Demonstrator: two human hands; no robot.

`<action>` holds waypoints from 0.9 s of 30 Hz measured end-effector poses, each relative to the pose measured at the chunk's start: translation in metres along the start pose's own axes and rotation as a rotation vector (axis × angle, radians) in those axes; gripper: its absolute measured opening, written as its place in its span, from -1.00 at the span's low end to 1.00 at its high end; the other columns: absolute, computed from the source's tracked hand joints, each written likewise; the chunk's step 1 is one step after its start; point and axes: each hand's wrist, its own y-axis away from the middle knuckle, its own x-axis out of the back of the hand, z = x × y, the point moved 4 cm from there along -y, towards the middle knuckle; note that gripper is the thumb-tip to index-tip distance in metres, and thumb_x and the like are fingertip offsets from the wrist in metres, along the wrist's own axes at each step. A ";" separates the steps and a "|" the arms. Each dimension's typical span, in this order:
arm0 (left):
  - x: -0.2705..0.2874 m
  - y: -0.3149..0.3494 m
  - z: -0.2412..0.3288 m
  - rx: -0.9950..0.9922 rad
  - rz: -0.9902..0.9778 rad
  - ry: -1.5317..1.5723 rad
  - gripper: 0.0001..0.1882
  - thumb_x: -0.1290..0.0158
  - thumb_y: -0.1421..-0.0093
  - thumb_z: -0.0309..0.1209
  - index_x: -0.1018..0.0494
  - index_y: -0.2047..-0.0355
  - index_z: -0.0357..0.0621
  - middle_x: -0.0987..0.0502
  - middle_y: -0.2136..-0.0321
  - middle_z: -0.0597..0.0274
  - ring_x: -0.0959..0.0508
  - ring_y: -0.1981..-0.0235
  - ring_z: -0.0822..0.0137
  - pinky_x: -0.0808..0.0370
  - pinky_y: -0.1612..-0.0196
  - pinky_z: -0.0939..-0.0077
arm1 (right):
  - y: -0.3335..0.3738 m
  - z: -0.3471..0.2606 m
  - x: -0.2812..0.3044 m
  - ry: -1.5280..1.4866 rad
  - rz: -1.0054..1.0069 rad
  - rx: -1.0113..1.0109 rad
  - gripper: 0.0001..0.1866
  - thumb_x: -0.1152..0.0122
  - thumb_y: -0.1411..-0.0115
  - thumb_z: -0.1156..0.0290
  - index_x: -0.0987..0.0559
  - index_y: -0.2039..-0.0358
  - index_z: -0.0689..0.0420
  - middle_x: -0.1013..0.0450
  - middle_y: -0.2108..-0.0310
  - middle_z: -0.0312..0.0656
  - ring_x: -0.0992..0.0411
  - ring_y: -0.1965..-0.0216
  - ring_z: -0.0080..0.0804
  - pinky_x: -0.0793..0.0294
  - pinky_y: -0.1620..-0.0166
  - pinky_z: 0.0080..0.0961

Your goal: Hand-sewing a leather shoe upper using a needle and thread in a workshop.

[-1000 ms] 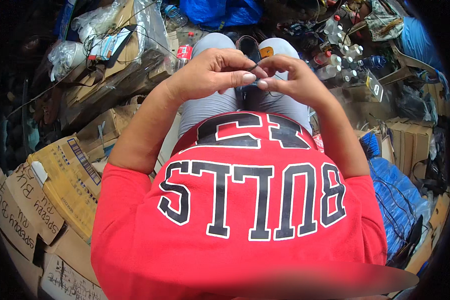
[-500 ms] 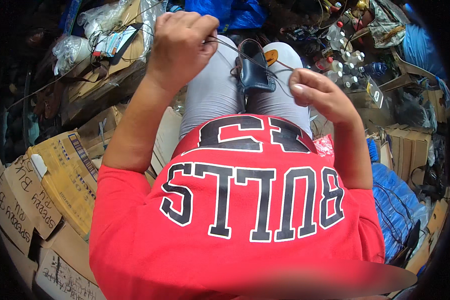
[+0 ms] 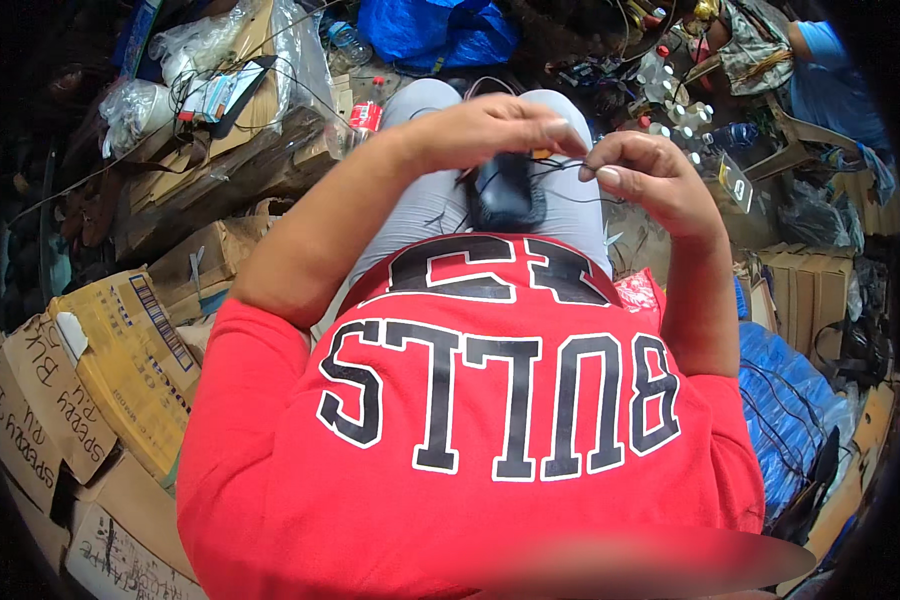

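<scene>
Seated, in red shirt [image 3: 470, 420] with black lettering and grey trousers [image 3: 440, 200], amid clutter. Both hands raised over lap, close together, fingertips almost meeting. Left hand [image 3: 490, 130] curled palm down, fingers pinched toward thumb over a thin dark wire [image 3: 555, 172]. Right hand [image 3: 645, 180] just beside it, thumb and forefinger pinched on same wire. Whether left hand actually gripped wire or only touched it: could not tell. Small black device [image 3: 507, 195] resting on lap directly under left hand, between thighs, wire running from it up to fingers. More thin wire strands trailing across trousers beside device.

To left: stacked flattened cartons [image 3: 120, 350], some with writing, plus clear plastic bags [image 3: 140, 100] and cables heaped on top. Red can [image 3: 366, 116] just beyond left knee. Blue bag [image 3: 430, 30] ahead at top. To upper right: cluster of clear bottles [image 3: 670, 95]. Along right side: more cartons [image 3: 810, 290] and blue sack [image 3: 780, 400] with dark cords lying over it. Another person's blue sleeve [image 3: 830, 70] at far upper right, well apart from hands.
</scene>
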 end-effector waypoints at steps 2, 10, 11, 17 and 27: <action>-0.006 -0.009 -0.021 0.079 -0.074 0.047 -0.51 0.17 -0.30 -0.05 -0.48 0.17 -0.27 -0.52 0.24 0.18 -0.46 0.15 0.39 -0.32 0.04 0.54 | -0.001 0.006 0.000 0.012 0.013 -0.011 -0.82 -0.15 -0.16 0.39 -0.52 0.33 0.27 -0.50 0.34 -0.24 -0.39 0.28 -0.61 -0.35 0.16 -0.66; 0.007 -0.011 -0.048 0.203 -0.039 -0.080 -0.49 0.17 -0.29 -0.02 -0.52 0.38 -0.24 -0.52 0.45 0.24 -0.48 0.34 0.41 -0.36 0.11 0.53 | 0.034 -0.025 0.030 -0.253 0.123 0.436 -0.75 -0.06 0.01 0.25 -0.31 0.69 0.08 -0.15 0.62 -0.38 -0.14 0.57 -0.53 -0.21 0.24 -0.46; 0.007 -0.011 -0.047 0.202 -0.039 -0.083 -0.49 0.17 -0.29 -0.02 -0.52 0.38 -0.24 -0.52 0.45 0.24 -0.48 0.34 0.41 -0.36 0.11 0.53 | 0.035 -0.025 0.033 -0.252 0.123 0.439 -0.75 -0.06 0.01 0.25 -0.31 0.69 0.08 -0.15 0.62 -0.38 -0.14 0.57 -0.53 -0.21 0.24 -0.46; 0.004 -0.004 -0.030 0.071 -0.044 -0.299 -0.74 -0.22 -0.03 -0.31 -0.52 0.35 -0.22 -0.52 0.35 0.28 -0.47 0.27 0.41 -0.37 0.10 0.52 | 0.068 -0.014 0.059 -0.346 -0.016 0.557 -0.64 -0.11 -0.01 0.14 -0.23 0.74 -0.01 -0.12 0.50 -0.38 -0.15 0.34 -0.49 -0.12 0.07 -0.29; -0.022 -0.032 -0.024 -0.064 0.073 -0.442 -0.83 -0.12 -0.12 -0.45 -0.53 0.27 -0.22 -0.50 0.43 0.31 -0.42 0.40 0.52 -0.39 0.32 0.60 | 0.071 0.001 0.064 -0.327 0.047 0.478 -0.73 -0.18 -0.04 0.21 -0.29 0.58 0.00 -0.18 0.44 -0.32 -0.18 0.39 -0.49 -0.13 0.14 -0.36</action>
